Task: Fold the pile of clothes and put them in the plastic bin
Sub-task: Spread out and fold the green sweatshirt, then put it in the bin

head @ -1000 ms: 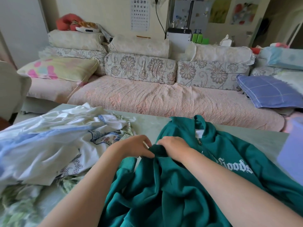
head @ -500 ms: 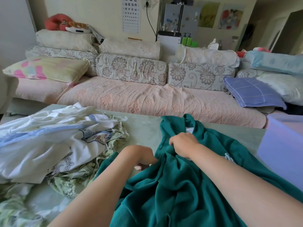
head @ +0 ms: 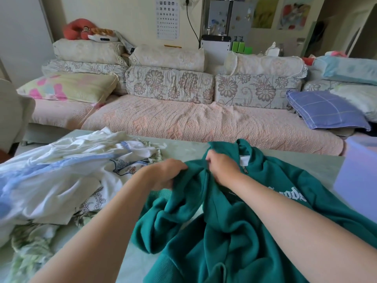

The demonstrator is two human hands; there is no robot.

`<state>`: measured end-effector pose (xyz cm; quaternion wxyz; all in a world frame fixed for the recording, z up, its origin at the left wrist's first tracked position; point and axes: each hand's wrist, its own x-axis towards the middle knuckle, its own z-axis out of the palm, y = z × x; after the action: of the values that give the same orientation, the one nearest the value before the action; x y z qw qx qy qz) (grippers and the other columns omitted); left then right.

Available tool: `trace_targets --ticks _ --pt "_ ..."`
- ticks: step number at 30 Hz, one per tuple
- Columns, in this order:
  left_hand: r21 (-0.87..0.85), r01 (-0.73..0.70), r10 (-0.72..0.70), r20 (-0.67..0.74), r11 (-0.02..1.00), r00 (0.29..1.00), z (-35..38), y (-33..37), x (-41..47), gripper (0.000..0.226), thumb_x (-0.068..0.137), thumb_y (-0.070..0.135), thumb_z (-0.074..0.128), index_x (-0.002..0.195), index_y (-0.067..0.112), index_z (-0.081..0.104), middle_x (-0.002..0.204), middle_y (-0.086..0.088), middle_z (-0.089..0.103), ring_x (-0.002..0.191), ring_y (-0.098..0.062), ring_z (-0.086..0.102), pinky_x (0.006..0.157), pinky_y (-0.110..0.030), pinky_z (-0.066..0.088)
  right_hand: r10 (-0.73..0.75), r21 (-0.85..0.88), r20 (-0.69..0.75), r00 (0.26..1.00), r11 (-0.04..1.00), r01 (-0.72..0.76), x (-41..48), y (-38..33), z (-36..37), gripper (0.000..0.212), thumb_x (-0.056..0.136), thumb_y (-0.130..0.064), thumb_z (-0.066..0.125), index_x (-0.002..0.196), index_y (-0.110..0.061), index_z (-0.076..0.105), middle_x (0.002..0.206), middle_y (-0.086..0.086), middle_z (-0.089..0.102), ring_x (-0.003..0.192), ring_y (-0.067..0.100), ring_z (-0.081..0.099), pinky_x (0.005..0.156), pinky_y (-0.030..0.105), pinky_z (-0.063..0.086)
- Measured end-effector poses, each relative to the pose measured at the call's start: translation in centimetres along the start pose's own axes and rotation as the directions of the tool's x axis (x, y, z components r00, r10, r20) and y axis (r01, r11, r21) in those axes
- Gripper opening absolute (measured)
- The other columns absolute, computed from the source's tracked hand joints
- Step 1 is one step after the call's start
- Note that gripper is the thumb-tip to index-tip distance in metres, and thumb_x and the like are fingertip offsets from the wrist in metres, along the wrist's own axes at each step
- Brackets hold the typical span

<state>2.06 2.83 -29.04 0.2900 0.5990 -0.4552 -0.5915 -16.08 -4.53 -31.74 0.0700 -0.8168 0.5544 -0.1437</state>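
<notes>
Head view: on the pale green desk (head: pixel 183 145), the heap of white and blue clothes (head: pixel 61 176) lies left of my left grip (head: pixel 167 172). The teal fleece zip hoodie (head: pixel 234 231) spreads under both grips, with the lilac plastic bin (head: pixel 359 170) well right of my right grip (head: pixel 222 166). Both grips pinch bunched hoodie cloth near the collar. I judge it best to pull the hoodie flat, zip centred, before folding. Its sleeves are buried in folds, and the bin is cut off.

A teal-green zip hoodie (head: pixel 234 231) bears white lettering; the heaped clothes pile (head: pixel 61 176) is white, pale blue and green-floral; the plastic bin (head: pixel 359 176) is lilac.
</notes>
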Motion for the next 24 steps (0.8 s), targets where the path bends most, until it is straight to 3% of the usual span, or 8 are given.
trace_targets --ticks 2,5,8,10,14,19,22,24 --pt "-0.031 -0.04 0.039 -0.028 0.999 0.999 -0.9 0.8 -0.8 0.026 0.101 0.025 0.049 0.111 0.005 0.061 0.098 -0.016 0.072 0.081 -0.027 0.071 0.077 -0.041 0.06 0.1 0.208 -0.216 0.971 0.977 -0.055 0.5 -0.4 -0.8 0.005 0.1 -0.024 0.045 0.097 -0.02 0.046 0.097 0.009 0.064 0.088 0.031 0.058 0.067 0.036 0.038" --pt "0.574 -0.08 0.267 -0.25 0.815 0.931 -2.9 2.5 -1.6 0.03 0.089 0.038 0.065 0.108 0.019 0.052 0.1 -0.009 0.063 0.077 -0.02 0.06 0.07 -0.037 0.052 0.114 0.302 -0.317 0.941 0.953 -0.013 0.6 -1.5 -1.5 0.009 0.101 -0.018 0.043 0.098 -0.012 0.049 0.086 0.005 0.057 0.08 0.029 0.052 0.064 0.037 0.033" --pt "0.861 0.011 0.62 -0.375 0.509 0.689 -4.6 3.9 -2.6 0.03 0.087 0.026 0.067 0.109 0.024 0.047 0.1 -0.004 0.06 0.079 -0.021 0.053 0.061 -0.032 0.04 0.089 0.416 -0.228 0.97 0.909 0.014 0.7 -2.4 -0.8 0.004 0.099 -0.017 0.049 0.102 -0.016 0.053 0.097 0.004 0.064 0.094 0.028 0.061 0.075 0.037 0.047" --pt "0.889 0.176 0.666 -0.437 0.423 0.605 -6.1 3.5 -2.7 0.038 0.086 0.015 0.064 0.118 0.023 0.047 0.11 -0.007 0.058 0.091 -0.026 0.053 0.068 -0.036 0.041 0.053 0.414 -0.044 0.998 0.91 -0.031 0.6 -2.7 0.1 0.03 0.097 -0.023 0.057 0.126 -0.018 0.05 0.125 0.004 0.064 0.114 0.026 0.059 0.094 0.033 0.046" --pt "0.859 0.473 0.502 -0.503 0.198 0.703 -7.2 -0.4 -1.6 0.061 0.086 0.024 0.062 0.14 0.024 0.035 0.138 -0.015 0.039 0.128 -0.034 0.039 0.101 -0.046 0.037 -0.017 0.276 0.272 0.962 0.959 -0.06 -0.8 -2.6 2.2 0.068 0.094 -0.037 0.062 0.153 -0.025 0.032 0.153 0.003 0.044 0.139 0.024 0.043 0.111 0.029 0.033" --pt "0.949 0.195 0.191 -0.245 0.25 0.95 -5.7 -3.6 -0.7 0.064 0.084 0.056 0.061 0.142 0.05 0.035 0.147 -0.001 0.035 0.133 -0.033 0.039 0.107 -0.052 0.032 -0.043 0.02 0.421 0.906 0.999 0.038 -2.1 -2.5 5.2 0.069 0.098 -0.053 0.048 0.158 -0.029 0.023 0.166 0.003 0.015 0.152 0.023 0.016 0.123 0.044 0.015" --pt "0.94 0.34 0.268 -0.332 0.015 0.905 -5.8 -4.3 -0.6 0.039 0.091 0.022 0.055 0.128 0.036 0.057 0.133 -0.002 0.054 0.121 -0.028 0.051 0.103 -0.044 0.039 -0.022 -0.053 0.432 0.902 0.997 0.05 -2.5 -2.3 6.2 0.067 0.1 -0.057 0.038 0.159 -0.033 0.016 0.168 0.004 0.002 0.154 0.023 0.003 0.123 0.048 0.006" --pt "0.876 0.482 0.45 -0.439 0.021 0.778 -6.5 -4.0 -0.8 0.032 0.092 0.015 0.052 0.121 0.02 0.063 0.124 -0.005 0.06 0.116 -0.026 0.053 0.1 -0.037 0.041 -0.036 -0.001 0.392 0.919 0.999 0.04 -2.7 -2.2 5.8 0.066 0.101 -0.056 0.038 0.159 -0.031 0.018 0.168 0.006 0.004 0.154 0.023 0.005 0.124 0.046 0.008"
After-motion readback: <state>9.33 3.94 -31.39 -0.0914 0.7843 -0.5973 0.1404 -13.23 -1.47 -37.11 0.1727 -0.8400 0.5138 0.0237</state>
